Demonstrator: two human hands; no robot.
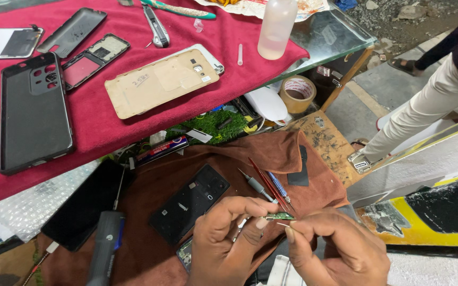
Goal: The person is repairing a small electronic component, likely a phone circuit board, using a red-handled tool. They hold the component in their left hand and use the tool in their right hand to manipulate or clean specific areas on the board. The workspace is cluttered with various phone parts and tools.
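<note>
A brown cloth (pixel 229 159) serves as the landmark. Beyond it lies a red cloth (pixel 133 79) with a black phone case (pixel 33 114) and a tan back cover (pixel 160 82). On the brown cloth rest a dark phone (pixel 189 204) and screwdrivers (pixel 269 182). Just above its near edge, the left hand (pixel 226 241) pinches a small green circuit board (pixel 280 216) between thumb and fingertips; the right hand (pixel 340 249) is closed, gripping its other end. The board looks light, stiff and fragile, best held by its edges.
</note>
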